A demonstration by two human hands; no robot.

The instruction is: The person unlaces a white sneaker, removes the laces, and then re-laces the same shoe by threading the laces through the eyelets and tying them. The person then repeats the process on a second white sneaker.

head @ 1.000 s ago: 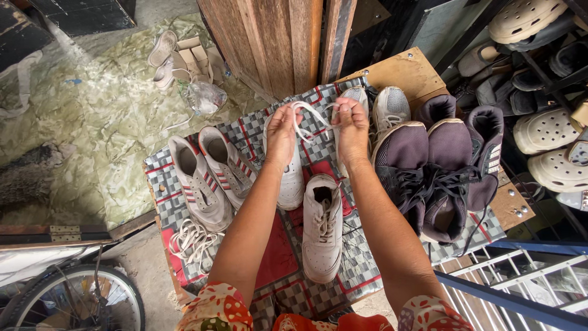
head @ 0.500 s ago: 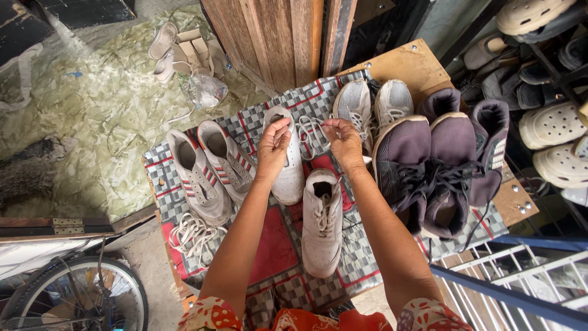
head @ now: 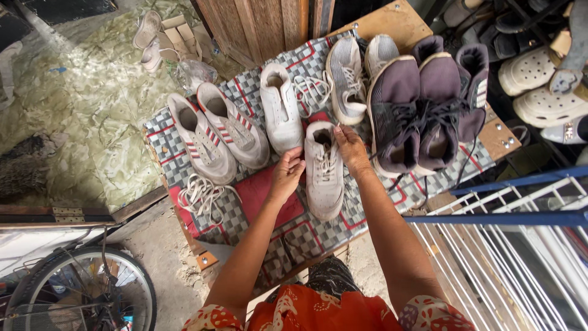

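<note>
A white sneaker (head: 323,178) lies toe toward me on a grey-and-red checked cloth (head: 245,202) over a low wooden table. My left hand (head: 286,175) presses against the sneaker's left side with fingers curled. On the other side, my right hand (head: 351,150) grips the collar by the shoe's opening. Its matching white sneaker (head: 280,107) lies just beyond, with loose white laces (head: 309,92) spread beside it.
Left on the cloth is a striped white pair (head: 214,132) with loose laces (head: 202,193); right are grey sneakers (head: 346,76) and dark high-tops (head: 422,104). White clogs (head: 527,70) fill a rack at right. A bicycle wheel (head: 79,294), a white wire rack (head: 490,270) and planks (head: 263,24) surround the table.
Both hands let go of the far sneaker's laces and drew back toward me. They now hold the near white sneaker by its sides.
</note>
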